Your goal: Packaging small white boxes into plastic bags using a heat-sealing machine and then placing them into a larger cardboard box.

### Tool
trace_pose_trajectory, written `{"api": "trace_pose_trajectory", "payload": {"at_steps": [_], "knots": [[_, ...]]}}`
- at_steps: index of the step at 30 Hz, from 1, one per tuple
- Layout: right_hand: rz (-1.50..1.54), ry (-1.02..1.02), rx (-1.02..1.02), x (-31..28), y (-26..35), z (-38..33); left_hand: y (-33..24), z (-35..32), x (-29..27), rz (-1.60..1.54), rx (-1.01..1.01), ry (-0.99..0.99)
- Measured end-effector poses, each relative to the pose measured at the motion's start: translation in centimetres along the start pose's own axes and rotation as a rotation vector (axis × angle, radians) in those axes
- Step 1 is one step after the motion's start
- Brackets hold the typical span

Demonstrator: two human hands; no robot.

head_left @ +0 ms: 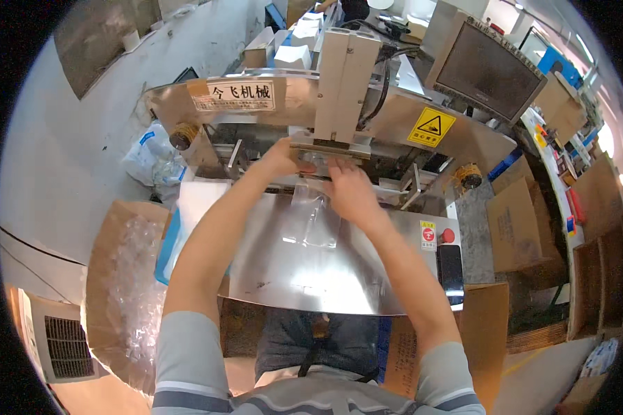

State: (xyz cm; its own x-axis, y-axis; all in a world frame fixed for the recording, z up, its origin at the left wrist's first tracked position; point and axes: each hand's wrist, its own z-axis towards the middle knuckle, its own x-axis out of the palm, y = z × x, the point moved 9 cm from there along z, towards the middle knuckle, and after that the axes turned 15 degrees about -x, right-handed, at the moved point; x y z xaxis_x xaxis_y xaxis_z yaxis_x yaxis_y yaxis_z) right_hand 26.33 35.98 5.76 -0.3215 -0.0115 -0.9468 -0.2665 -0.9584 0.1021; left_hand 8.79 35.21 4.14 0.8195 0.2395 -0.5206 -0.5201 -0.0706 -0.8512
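My left hand (278,160) reaches under the press head (331,148) of a steel bench machine, its fingers closed at the edge of a clear plastic piece (315,163); their tips are partly hidden. Beside it on the right, my right hand (351,188) lies palm down with fingers stretched forward, their tips touching that same plastic. A clear plastic sheet (311,225) lies on the shiny steel worktop (284,266), just in front of my hands. Whether the sheet and the piece under the press are joined, I cannot make out.
A carton (104,277) of clear plastic pieces stands at left, beside a blue tray (166,252) with white sheets. A red button (448,236) and black phone (450,273) are on the worktop's right. Above the machine is a monitor (488,66); cartons (519,228) stand right.
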Motion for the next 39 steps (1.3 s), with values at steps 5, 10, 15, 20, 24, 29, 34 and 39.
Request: {"api": "trace_pose_trajectory", "payload": {"at_steps": [5, 10, 15, 20, 24, 29, 34, 39], "knots": [[-0.008, -0.005, -0.008, 0.8, -0.2, -1.4, -5.7, -10.4, 7.8, 0.958, 0.115, -0.303], [0.011, -0.002, -0.033, 0.9, -1.0, -1.4, -5.3, -25.2, 13.1, 0.646, 0.021, -0.212], [0.011, -0.022, -0.032, 0.9, -0.8, -1.6, -5.7, -26.6, 12.5, 0.575, 0.019, -0.315], [0.031, 0.007, 0.005, 1.0, -0.6, -1.2, -5.6, -27.1, 12.4, 0.555, 0.043, -0.345], [-0.021, 0.017, 0.014, 0.9, -1.0, -1.1, -5.8, -27.1, 12.5, 0.558, 0.052, -0.378], [-0.047, -0.064, -0.019, -0.9, -0.5, -0.7, -5.6, -27.6, 11.8, 0.446, 0.051, -0.421], [-0.063, -0.015, -0.001, -1.1, -0.2, -0.6, -6.1, -28.0, 10.6, 0.421, 0.066, -0.551], [-0.052, 0.009, 0.036, -1.3, -1.1, 0.3, -5.9, -27.8, 9.3, 0.327, -0.002, -0.621]]}}
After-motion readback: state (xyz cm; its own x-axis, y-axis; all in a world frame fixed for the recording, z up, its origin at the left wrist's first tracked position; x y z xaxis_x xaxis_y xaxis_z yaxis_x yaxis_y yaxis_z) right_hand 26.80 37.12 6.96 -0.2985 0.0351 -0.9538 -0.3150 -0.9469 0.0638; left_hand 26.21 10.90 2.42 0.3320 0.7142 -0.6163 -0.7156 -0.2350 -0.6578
